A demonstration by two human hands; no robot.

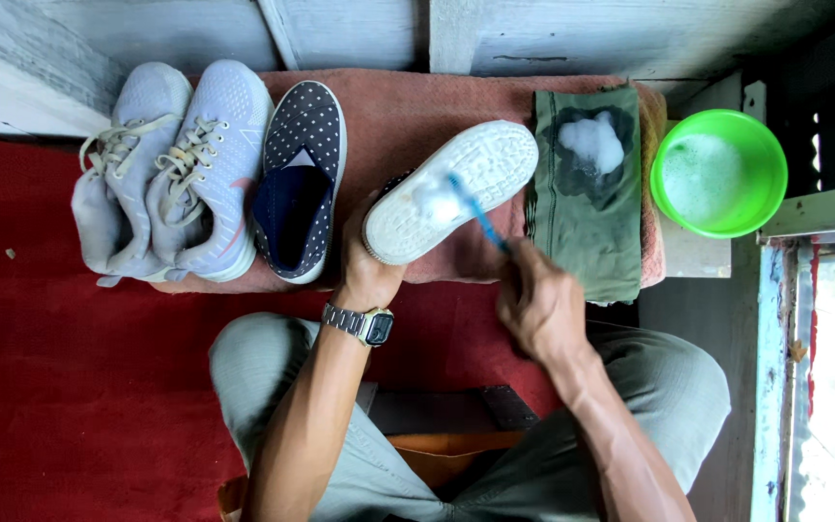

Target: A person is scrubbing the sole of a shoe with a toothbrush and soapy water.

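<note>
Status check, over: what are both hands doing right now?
Left hand grips upturned shoe, white sole up. Right hand holds blue toothbrush, bristles on foamy sole. Nothing in the way; green basin of suds off right.

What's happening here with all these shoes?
A seated person is scrubbing a shoe. The left hand holds the shoe sole up, and the right hand works a blue toothbrush on the foamy white sole. A green cloth with suds and a green bowl of soapy water sit to the right. Grey sneakers and a dotted slip-on lie to the left.
</note>
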